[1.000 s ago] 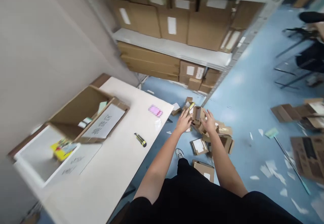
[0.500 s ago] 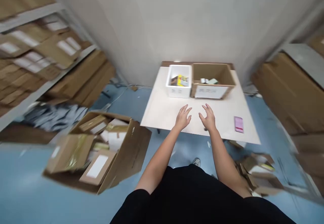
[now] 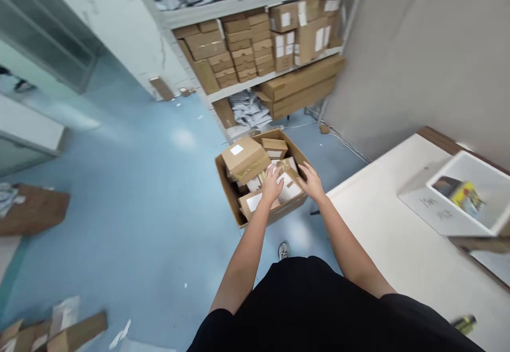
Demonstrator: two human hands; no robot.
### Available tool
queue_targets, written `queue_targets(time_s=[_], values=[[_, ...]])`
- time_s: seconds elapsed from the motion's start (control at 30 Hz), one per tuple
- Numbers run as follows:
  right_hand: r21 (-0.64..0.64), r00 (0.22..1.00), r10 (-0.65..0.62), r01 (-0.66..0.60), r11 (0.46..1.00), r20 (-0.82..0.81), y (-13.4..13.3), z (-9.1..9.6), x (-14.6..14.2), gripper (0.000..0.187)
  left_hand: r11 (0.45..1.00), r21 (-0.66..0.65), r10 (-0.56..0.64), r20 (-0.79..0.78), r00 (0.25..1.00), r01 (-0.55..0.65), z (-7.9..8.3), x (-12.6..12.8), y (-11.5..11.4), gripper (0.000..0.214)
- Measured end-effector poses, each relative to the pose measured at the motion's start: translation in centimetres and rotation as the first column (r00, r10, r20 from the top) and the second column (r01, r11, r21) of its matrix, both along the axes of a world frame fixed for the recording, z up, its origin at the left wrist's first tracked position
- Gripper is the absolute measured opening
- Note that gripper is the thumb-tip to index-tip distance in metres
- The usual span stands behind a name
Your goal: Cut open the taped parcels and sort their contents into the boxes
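Note:
A large open carton [image 3: 229, 195] full of parcels stands on the floor ahead of me. My left hand [image 3: 272, 184] is over its middle, fingers spread and holding nothing. My right hand [image 3: 312, 183] hangs at the carton's right side, also empty with its fingers apart. Between the hands lies a taped parcel with a white label [image 3: 289, 188]. A brown box with a small white label [image 3: 246, 156] rests tilted on top at the left. Whether either hand touches the parcels, I cannot tell.
A white table [image 3: 370, 192] is at my right, bearing a white bin [image 3: 442, 211] with a yellow packet [image 3: 468, 198]. Shelving [image 3: 255, 1] with stacked brown boxes stands behind the carton. More cardboard [image 3: 75, 333] lies on the floor at lower left.
My view has swung left from the table to the floor carton, which now sits in front of both hands. The hands stay raised, open and empty.

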State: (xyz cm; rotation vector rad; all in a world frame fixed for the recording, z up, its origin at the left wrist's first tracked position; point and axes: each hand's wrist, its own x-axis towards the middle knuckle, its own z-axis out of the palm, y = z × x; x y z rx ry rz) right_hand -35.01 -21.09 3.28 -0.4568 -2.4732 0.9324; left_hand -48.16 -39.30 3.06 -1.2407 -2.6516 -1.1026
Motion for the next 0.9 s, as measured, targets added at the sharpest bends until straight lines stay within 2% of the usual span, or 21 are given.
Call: queue_targets(time_s=[0.1, 0.17, 0.27, 0.4, 0.6, 0.7, 0.8, 0.9], values=[[-0.015, 0.987, 0.158, -0.158, 0.987, 0.021, -2.2, 0.0, -8.0, 0.061, 0.979, -0.021, 0.205, 0.013, 0.979, -0.205, -0.6, -4.8, -4.7, 0.055], [-0.03, 0.973, 0.225, -0.224, 0.974, 0.041, -3.0, -0.4, -12.4, 0.065, 0.953, -0.042, 0.3, 0.026, 0.953, -0.299, -1.3, -7.2, -6.6, 0.054], [-0.058, 0.958, 0.28, -0.277, 0.959, 0.058, -3.2, -1.3, -18.1, 0.067, 0.921, -0.088, 0.385, 0.057, 0.921, -0.38, -2.8, -10.1, -7.9, 0.056], [-0.117, 0.938, 0.34, -0.331, 0.936, 0.068, -2.3, -3.2, -23.9, 0.068, 0.875, -0.181, 0.47, 0.105, 0.876, -0.448, -4.9, -13.7, -7.8, 0.061], [-0.212, 0.898, 0.409, -0.374, 0.903, 0.159, 1.1, -7.3, -29.4, 0.075, 0.742, -0.379, 0.635, 0.134, 0.761, -0.553, -8.0, -19.1, -6.3, 0.081], [-0.255, 0.891, 0.416, -0.366, 0.895, 0.182, 3.0, -9.1, -31.1, 0.079, 0.724, -0.44, 0.646, 0.162, 0.746, -0.532, -9.6, -20.2, -6.4, 0.081], [-0.384, 0.884, 0.425, -0.33, 0.862, 0.194, 3.9, -10.4, -32.4, 0.09, 0.75, -0.382, 0.639, 0.21, 0.74, -0.54, -10.9, -19.8, -7.5, 0.08], [-0.601, 0.867, 0.431, -0.209, 0.771, 0.252, 3.2, -11.1, -33.5, 0.087, 0.762, -0.236, 0.647, 0.313, 0.695, -0.603, -12.0, -18.9, -9.3, 0.074]])
